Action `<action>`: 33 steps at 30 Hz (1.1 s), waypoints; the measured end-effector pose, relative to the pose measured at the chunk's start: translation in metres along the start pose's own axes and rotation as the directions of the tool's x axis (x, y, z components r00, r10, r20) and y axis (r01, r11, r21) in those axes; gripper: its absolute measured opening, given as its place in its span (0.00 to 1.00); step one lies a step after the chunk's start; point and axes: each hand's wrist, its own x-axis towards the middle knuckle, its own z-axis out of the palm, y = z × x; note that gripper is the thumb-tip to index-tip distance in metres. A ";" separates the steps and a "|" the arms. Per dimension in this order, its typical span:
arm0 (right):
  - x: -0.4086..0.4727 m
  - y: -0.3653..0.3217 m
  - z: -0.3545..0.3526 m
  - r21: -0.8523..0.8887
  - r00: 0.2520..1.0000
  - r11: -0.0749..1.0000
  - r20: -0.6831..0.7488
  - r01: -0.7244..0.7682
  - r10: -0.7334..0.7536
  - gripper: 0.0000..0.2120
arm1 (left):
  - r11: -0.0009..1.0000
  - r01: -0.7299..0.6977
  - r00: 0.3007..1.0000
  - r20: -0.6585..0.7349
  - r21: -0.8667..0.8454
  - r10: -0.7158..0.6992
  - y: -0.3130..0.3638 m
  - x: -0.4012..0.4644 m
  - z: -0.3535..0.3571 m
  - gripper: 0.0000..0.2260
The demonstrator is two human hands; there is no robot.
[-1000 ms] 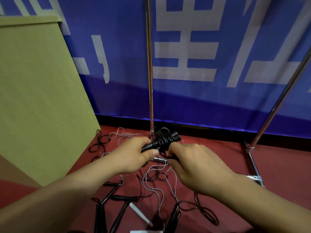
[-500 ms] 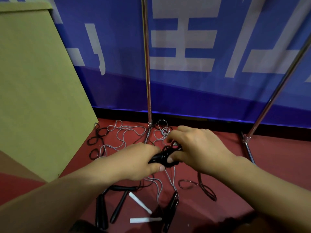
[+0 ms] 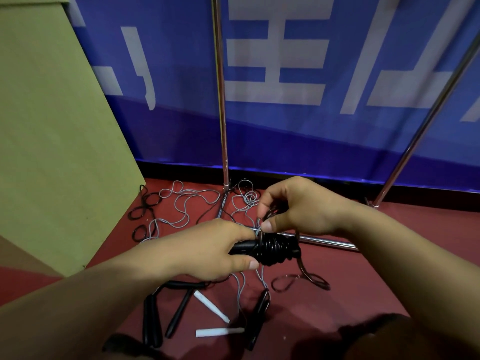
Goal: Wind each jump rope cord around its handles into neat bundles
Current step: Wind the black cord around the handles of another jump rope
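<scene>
Floor left: grey cord (image 3: 181, 203) sprawled loose, black handles (image 3: 153, 320) lying near | left hand (image 3: 207, 249) wrapped round the black handles of the bundle (image 3: 272, 249), held above the floor | right hand (image 3: 298, 206) just above, thumb and fingers pinching the black cord (image 3: 302, 268) | its tail trails down right.

**Dim, soft light and a bent wide-angle view**

The light is falling soft and fairly dim, and the blue banner (image 3: 285, 131) is glowing as the brightest patch. The red floor (image 3: 363, 294) is sinking into shadow toward the lower edge, where dark shapes are losing all detail. A thin glare is running along the upright metal pole (image 3: 220, 100). The wide lens is bowing straight lines near the edges, and the forearms are swelling large and slightly smeared at the bottom corners.
</scene>
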 end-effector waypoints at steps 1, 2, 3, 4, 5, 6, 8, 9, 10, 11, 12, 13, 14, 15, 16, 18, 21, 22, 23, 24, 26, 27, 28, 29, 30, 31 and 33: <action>0.001 0.000 0.000 0.008 1.000 1.000 0.012 0.012 -0.012 0.08 | 1.000 -0.002 1.000 0.010 -0.013 0.002 0.000 -0.001 -0.001 0.07; 0.001 0.000 0.000 0.016 0.999 1.000 0.024 0.023 -0.023 0.08 | 1.000 -0.005 1.000 0.024 -0.021 0.006 0.000 -0.001 -0.002 0.07; 0.002 0.001 0.000 0.018 0.999 0.999 0.037 0.035 -0.036 0.07 | 0.999 -0.011 0.999 0.041 -0.032 0.012 0.000 -0.002 -0.003 0.08; 0.003 0.002 0.001 0.010 0.998 0.999 0.050 0.049 -0.049 0.07 | 0.999 -0.014 0.998 0.059 -0.045 0.017 0.000 -0.003 -0.004 0.08; 0.004 0.004 0.003 0.001 0.996 0.998 0.066 0.061 -0.061 0.06 | 0.998 -0.019 0.996 0.080 -0.061 0.024 0.001 -0.004 -0.003 0.08; 0.005 0.006 0.005 0.002 0.994 0.998 0.083 0.068 -0.067 0.06 | 0.997 -0.019 0.994 0.106 -0.078 0.028 0.002 -0.005 -0.002 0.08; 0.006 0.008 0.008 0.033 0.991 0.997 0.117 0.068 -0.071 0.06 | 0.991 -0.016 0.988 0.148 -0.135 0.036 0.005 -0.007 0.002 0.08; 0.006 0.010 0.008 0.046 0.989 0.997 0.125 0.069 -0.074 0.06 | 0.985 -0.012 0.986 0.159 -0.175 0.041 0.005 -0.008 0.004 0.09; 0.007 0.010 0.007 0.058 0.989 0.996 0.125 0.073 -0.080 0.06 | 0.975 -0.011 0.985 0.164 -0.224 0.049 0.006 -0.009 0.004 0.09; 0.007 0.011 0.006 0.074 0.989 0.994 0.117 0.079 -0.087 0.06 | 0.961 -0.017 0.985 0.159 -0.275 0.063 0.006 -0.010 0.003 0.10; 0.007 0.011 0.004 0.100 0.990 0.991 0.101 0.087 -0.097 0.05 | 0.944 -0.025 0.986 0.146 -0.330 0.078 0.006 -0.012 0.001 0.10; 0.008 0.012 0.002 0.132 0.992 0.987 0.077 0.094 -0.105 0.05 | 0.921 -0.035 0.987 0.128 -0.387 0.092 0.006 -0.013 -0.001 0.10; 0.009 0.012 0.000 0.167 0.993 0.981 0.048 0.101 -0.110 0.04 | 0.900 -0.043 0.989 0.111 -0.435 0.101 0.007 -0.014 -0.003 0.09; 0.010 0.013 -0.002 0.198 0.994 0.974 0.019 0.105 -0.111 0.03 | 0.882 -0.050 0.990 0.093 -0.468 0.106 0.008 -0.015 -0.004 0.08; 0.011 0.013 -0.002 0.222 0.994 0.969 -0.003 0.109 -0.112 0.03 | 0.872 -0.059 0.991 0.079 -0.486 0.111 0.010 -0.015 -0.005 0.08; 0.012 0.013 -0.002 0.244 0.993 0.963 -0.021 0.117 -0.115 0.02 | 0.871 -0.083 0.990 0.059 -0.485 0.127 0.012 -0.016 -0.006 0.07; 0.013 0.013 -0.001 0.250 0.992 0.961 -0.060 0.122 -0.110 0.02 | 0.889 -0.082 0.992 0.045 -0.451 0.114 0.012 -0.017 -0.007 0.07; 0.014 0.014 0.000 0.247 0.991 0.961 -0.087 0.124 -0.106 0.02 | 0.892 -0.077 0.994 0.041 -0.446 0.106 0.012 -0.018 -0.007 0.08; 0.015 0.015 0.000 0.245 0.988 0.962 -0.118 0.124 -0.097 0.01 | 0.891 -0.072 0.995 0.035 -0.448 0.098 0.013 -0.018 -0.007 0.09; 0.016 0.016 0.000 0.245 0.985 0.962 -0.152 0.122 -0.086 0.01 | 0.887 -0.071 0.995 0.027 -0.456 0.094 0.013 -0.019 -0.008 0.09; 0.017 0.018 0.001 0.270 0.977 0.955 -0.206 0.119 -0.063 0.01 | 0.881 -0.087 0.995 0.004 -0.466 0.100 0.014 -0.019 -0.008 0.09; 0.017 0.018 0.001 0.281 0.974 0.952 -0.219 0.119 -0.058 0.02 | 0.879 -0.095 0.994 -0.006 -0.468 0.105 0.014 -0.019 -0.009 0.09; 0.018 0.018 0.001 0.281 0.972 0.952 -0.228 0.122 -0.057 0.02 | 0.875 -0.102 0.994 -0.013 -0.474 0.109 0.015 -0.019 -0.009 0.08; 0.018 0.018 0.001 0.277 0.971 0.953 -0.231 0.122 -0.057 0.04 | 0.869 -0.105 0.994 -0.017 -0.483 0.110 0.016 -0.019 -0.009 0.08; 0.018 0.018 0.001 0.275 0.971 0.953 -0.230 0.125 -0.061 0.06 | 0.862 -0.108 0.993 -0.018 -0.495 0.113 0.017 -0.019 -0.009 0.07; 0.018 0.017 0.000 0.277 0.972 0.953 -0.228 0.122 -0.058 0.08 | 0.854 -0.115 0.992 -0.021 -0.508 0.121 0.018 -0.019 -0.010 0.07; 0.019 0.017 -0.002 0.287 0.972 0.950 -0.230 0.123 -0.056 0.08 | 0.830 -0.143 0.989 -0.038 -0.540 0.145 0.021 -0.019 -0.011 0.05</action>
